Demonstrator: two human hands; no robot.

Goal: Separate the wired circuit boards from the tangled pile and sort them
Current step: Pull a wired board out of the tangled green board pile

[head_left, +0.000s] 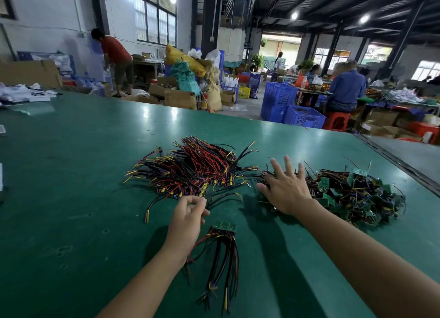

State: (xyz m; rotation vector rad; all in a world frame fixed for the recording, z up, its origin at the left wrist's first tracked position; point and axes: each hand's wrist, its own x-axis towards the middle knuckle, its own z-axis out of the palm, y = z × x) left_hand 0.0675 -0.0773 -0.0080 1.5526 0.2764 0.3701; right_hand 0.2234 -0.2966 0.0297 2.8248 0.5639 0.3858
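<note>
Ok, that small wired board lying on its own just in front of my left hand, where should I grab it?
Probably pinch the green board itself, by its two side edges, coming from above on the left hand side. It is the one rigid part and sits at the far end; its wires trail loose toward you and would splay.

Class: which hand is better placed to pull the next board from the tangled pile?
Right: the right hand is spread over the tangled pile; the left hand is away from it, by the wire heap.
</note>
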